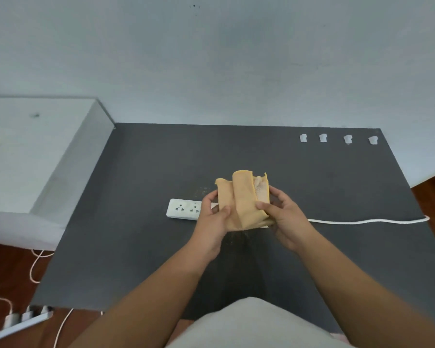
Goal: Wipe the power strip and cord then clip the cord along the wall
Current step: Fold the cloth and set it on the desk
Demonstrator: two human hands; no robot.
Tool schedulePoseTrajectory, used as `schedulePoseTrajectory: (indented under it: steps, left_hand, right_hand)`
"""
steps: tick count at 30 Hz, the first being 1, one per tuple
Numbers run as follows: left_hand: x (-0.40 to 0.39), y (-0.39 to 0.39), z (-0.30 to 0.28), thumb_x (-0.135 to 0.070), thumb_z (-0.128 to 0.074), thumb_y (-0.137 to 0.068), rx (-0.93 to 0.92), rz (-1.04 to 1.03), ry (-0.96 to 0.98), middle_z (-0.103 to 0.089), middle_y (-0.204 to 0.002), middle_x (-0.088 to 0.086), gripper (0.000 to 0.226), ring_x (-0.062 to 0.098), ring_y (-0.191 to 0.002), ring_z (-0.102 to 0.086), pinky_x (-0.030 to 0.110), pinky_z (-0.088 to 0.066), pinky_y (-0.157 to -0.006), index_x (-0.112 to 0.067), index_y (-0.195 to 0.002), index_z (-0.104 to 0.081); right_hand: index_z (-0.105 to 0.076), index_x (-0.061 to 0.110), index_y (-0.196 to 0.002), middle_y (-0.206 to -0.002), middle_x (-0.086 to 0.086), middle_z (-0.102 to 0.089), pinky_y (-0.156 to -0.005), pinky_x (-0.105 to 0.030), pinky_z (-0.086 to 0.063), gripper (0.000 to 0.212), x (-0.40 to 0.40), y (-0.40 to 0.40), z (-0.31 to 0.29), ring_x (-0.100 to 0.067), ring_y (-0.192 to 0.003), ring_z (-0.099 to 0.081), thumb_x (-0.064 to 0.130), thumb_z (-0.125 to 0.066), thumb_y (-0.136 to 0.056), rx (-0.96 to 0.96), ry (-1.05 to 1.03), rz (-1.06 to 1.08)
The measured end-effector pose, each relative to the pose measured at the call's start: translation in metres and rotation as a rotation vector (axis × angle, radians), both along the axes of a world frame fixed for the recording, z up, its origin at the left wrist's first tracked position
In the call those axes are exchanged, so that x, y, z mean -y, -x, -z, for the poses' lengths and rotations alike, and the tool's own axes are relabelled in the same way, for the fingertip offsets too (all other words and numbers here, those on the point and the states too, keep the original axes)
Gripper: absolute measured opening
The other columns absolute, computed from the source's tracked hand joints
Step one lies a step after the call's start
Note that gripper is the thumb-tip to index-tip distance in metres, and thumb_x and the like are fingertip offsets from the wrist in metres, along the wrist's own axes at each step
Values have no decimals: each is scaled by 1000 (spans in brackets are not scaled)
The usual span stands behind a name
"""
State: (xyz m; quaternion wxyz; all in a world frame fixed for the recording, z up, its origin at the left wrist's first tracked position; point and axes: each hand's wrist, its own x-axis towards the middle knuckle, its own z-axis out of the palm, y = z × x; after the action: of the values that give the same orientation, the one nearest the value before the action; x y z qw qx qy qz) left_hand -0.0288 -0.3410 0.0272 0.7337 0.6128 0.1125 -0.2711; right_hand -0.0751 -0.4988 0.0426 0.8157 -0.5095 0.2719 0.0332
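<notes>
A white power strip [183, 209] lies on the dark grey table [141, 247], its right part hidden behind my hands. Its white cord [367, 221] runs right to the table's edge. Both hands hold a folded orange cloth [241, 197] upright just above the strip: my left hand [212, 217] grips its left side, my right hand [283, 214] its right side. Several white cord clips [323, 138] sit in a row at the table's far right, close to the pale wall [211, 71].
A white bed or mattress [35, 151] stands against the table's left side. On the wooden floor at lower left lie another power strip [23, 318] and loose pale cables [35, 267]. Fine crumbs [236, 238] speckle the table under the cloth.
</notes>
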Motion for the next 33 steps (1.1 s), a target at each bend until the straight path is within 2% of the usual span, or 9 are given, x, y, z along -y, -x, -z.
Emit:
schedulePoseTrajectory:
  steps: [2, 6, 11, 17, 20, 23, 28, 31, 33]
  left_hand:
    - [-7, 4, -5, -1, -43, -94, 3, -9, 32, -64, -119, 13, 45, 27, -108, -62, 45, -51, -88, -38, -118, -53]
    - [-4, 25, -12, -6, -41, -97, 22, -22, 47, -61, -128, 8, 25, 23, -115, -60, 48, -49, -95, -17, -109, -59]
    - [3, 50, -17, -46, -38, -98, -6, -16, 130, -67, -119, 7, 46, 18, -111, -64, 42, -52, -93, -10, -120, -57]
    - [19, 80, -15, -37, -77, -67, -42, -32, 54, -61, -120, 14, 61, 22, -109, -64, 44, -53, -91, -9, -114, -49]
    - [14, 84, -14, -20, -71, -69, -57, -99, 25, -60, -104, 13, 40, 21, -91, -65, 39, -55, -80, -11, -103, -52]
    - [8, 84, -21, -13, -56, -92, -101, -165, 69, -67, -91, 9, 20, 15, -74, -69, 29, -58, -61, -5, -110, -54]
    - [-1, 85, -21, -11, -39, -98, -221, -372, 216, -67, -106, 12, 22, 27, -86, -68, 35, -61, -62, -14, -117, -49]
    - [-5, 80, -22, -35, -37, -100, -263, -478, 305, -66, -114, 13, 28, 26, -83, -68, 34, -60, -57, -19, -121, -47]
    - [-6, 77, -25, -56, -35, -96, -313, -516, 364, -71, -101, 12, 43, 25, -77, -69, 32, -59, -54, -21, -115, -50]
  right_hand:
    - [-55, 18, -124, -107, -4, -69, -70, -31, -56, 37, -5, 2, -4, -16, -86, -68, 5, -59, -89, 33, -6, -53]
    - [-65, 29, -117, -114, -7, -69, -75, -40, -46, 28, -8, 2, -16, -21, -93, -63, 32, -45, -97, 18, 143, -249]
    - [-71, 21, -109, -111, -3, -72, -83, -26, -51, 29, -2, 10, -28, -18, -103, -65, 8, -51, -93, 27, 271, -369]
    - [-74, 19, -100, -111, -5, -70, -89, -24, -49, 34, -3, 26, -23, -15, -103, -65, -2, -50, -87, 49, 337, -470]
    - [-72, 10, -105, -106, -10, -72, -87, -26, -51, 34, 0, 31, -21, -16, -95, -67, -6, -46, -89, 33, 174, -469]
    - [-72, 12, -99, -104, -9, -71, -88, -28, -51, 29, 3, 29, -20, -15, -92, -64, -6, -52, -89, 16, 176, -438]
    - [-71, 5, -105, -101, -11, -71, -74, -23, -53, 25, -4, 18, -26, -16, -85, -65, -6, -61, -85, -16, 166, -340]
    - [-68, -1, -107, -99, -14, -70, -73, -22, -55, 25, -5, 8, -35, -18, -85, -65, -7, -59, -85, -17, 94, -270]
    - [-67, -1, -107, -94, -12, -69, -66, -21, -57, 25, -4, 3, -39, -17, -79, -65, -8, -55, -87, -23, 4, -249]
